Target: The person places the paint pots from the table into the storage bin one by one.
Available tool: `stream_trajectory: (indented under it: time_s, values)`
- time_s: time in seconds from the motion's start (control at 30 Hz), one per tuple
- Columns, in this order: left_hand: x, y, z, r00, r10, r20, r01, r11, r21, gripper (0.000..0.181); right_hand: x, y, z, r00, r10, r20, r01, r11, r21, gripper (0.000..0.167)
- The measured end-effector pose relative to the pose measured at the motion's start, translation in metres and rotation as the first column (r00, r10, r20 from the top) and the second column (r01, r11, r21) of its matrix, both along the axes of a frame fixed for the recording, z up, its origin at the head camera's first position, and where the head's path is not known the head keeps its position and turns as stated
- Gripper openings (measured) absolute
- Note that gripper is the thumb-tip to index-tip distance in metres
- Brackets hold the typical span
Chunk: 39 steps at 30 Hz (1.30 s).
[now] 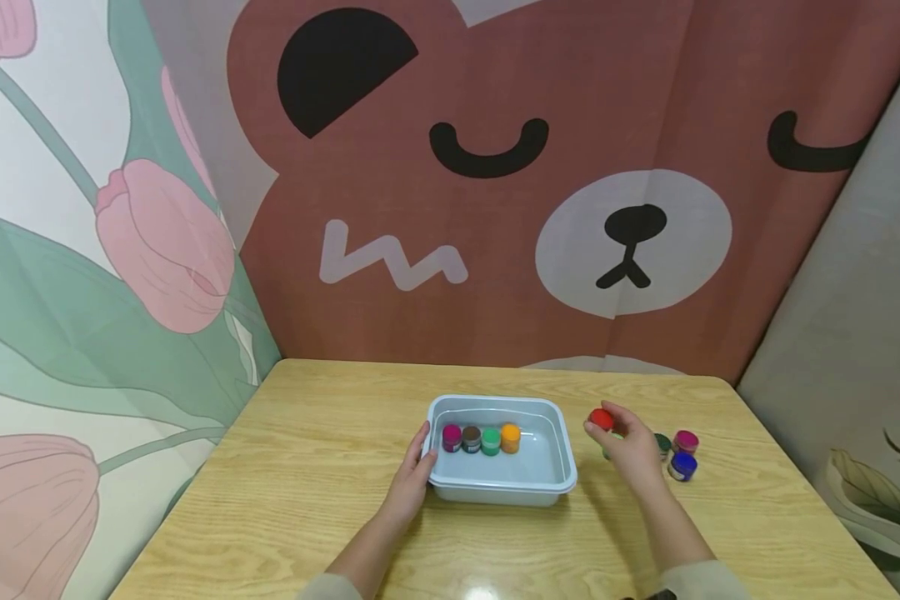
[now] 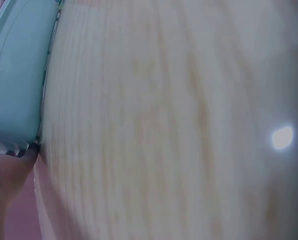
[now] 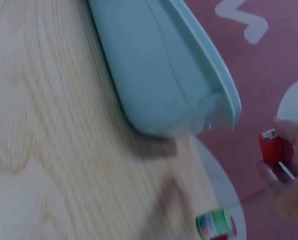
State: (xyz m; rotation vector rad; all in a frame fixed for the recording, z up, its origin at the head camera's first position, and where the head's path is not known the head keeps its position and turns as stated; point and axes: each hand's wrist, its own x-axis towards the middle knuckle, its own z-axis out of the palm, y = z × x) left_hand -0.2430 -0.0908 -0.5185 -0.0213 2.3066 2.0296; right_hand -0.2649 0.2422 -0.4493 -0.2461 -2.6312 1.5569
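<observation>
Far left, a tulip-print cloth (image 1: 165, 250) hangs beside the wooden table (image 1: 292, 475), and here comes my left hand (image 1: 407, 487), clamped on the near left part of the tub (image 1: 498, 494), thumb at the rim and fingers against the outer wall. Inside, toward the back left, it's a tidy line of four: a purple jar (image 1: 452, 437), then a brown jar (image 1: 472, 439), then a green jar (image 1: 491, 442), then an orange jar (image 1: 510, 438), all upright, with bare tub floor to their right. Behind it all, a big sleeping bear looks on from the brown cloth (image 1: 390, 196). Past the tub's right rim, here's the action: a red jar (image 1: 601, 419), up in the air over the table, pinched between the thumb and fingertips of my right hand (image 1: 633, 446), the tub near but not touching it! The right wrist view shows a label on its side. Below that hand sits a light green jar (image 3: 215, 223), mostly hidden by my fingers from above. Further right, a tight little bunch: a dark green jar (image 1: 663, 444) partly behind my hand, a blue jar (image 1: 682, 467) toward me, and a pink jar (image 1: 686, 441) just behind the blue one. Far right, a grey cloth (image 1: 832, 267) closes the side.
</observation>
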Motion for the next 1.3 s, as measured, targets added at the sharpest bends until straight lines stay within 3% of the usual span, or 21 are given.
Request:
stream_trajectory:
  time_s: [0.47,0.8,1.03,1.3]
  values:
    - [0.002,0.000,0.003,1.000,-0.005,0.002,0.005,1.000,0.012,0.055,-0.011,-0.053,0.008,0.993,0.096,-0.070,-0.098,0.995,-0.026,0.057]
    - [0.001,0.000,0.002,1.000,-0.001,0.002,0.001,1.000,0.011,0.055,-0.018,-0.087,0.000,0.985,0.157,-0.064,-0.159,0.987,-0.017,0.053]
    - [0.002,0.000,0.003,1.000,0.000,0.005,0.000,1.000,0.001,0.054,-0.018,-0.107,-0.005,0.970,0.209,-0.125,-0.210,0.978,0.000,0.045]
    - [0.001,0.000,0.002,1.000,-0.007,-0.003,0.007,1.000,0.004,0.055,-0.019,-0.129,-0.007,0.957,0.270,-0.102,-0.271,0.963,0.004,0.044]
